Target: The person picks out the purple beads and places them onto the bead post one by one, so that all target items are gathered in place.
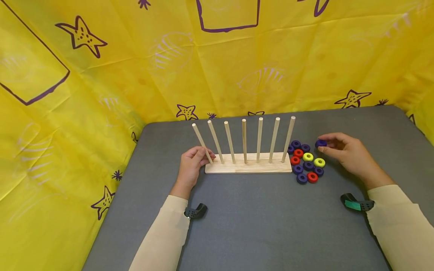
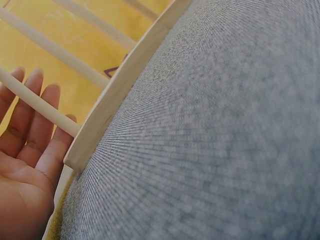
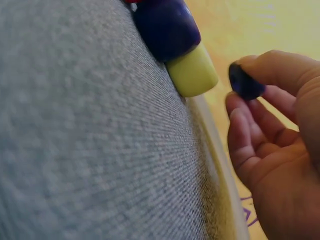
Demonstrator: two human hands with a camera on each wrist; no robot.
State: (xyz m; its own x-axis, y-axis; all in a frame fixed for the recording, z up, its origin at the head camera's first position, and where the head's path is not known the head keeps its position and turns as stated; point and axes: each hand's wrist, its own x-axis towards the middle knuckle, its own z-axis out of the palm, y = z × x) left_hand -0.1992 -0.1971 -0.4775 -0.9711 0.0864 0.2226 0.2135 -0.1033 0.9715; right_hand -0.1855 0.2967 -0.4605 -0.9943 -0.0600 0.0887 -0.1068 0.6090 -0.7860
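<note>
At the left end of a wooden peg stand (image 1: pixel 249 168), my left hand (image 1: pixel 193 165) is beside the leftmost peg (image 1: pixel 202 143). Its loosely extended fingers (image 2: pixel 37 120) pass behind that peg in the left wrist view, close to the end of the base; the thumb is hidden there. My right hand (image 1: pixel 347 154) pinches a dark blue ring (image 1: pixel 320 143) between thumb and fingers, raised off the table, as the right wrist view also shows of the blue ring (image 3: pixel 245 82). Below and left of it lie loose rings, among them a yellow ring (image 1: pixel 319 162) and a red ring (image 1: pixel 312 177).
Several upright pegs stand in a row along the base, none bearing rings. The ring pile touches or nearly touches the base's right end. A grey table (image 1: pixel 257 222) extends towards me. Yellow patterned cloth (image 1: pixel 217 67) hangs behind and at the left.
</note>
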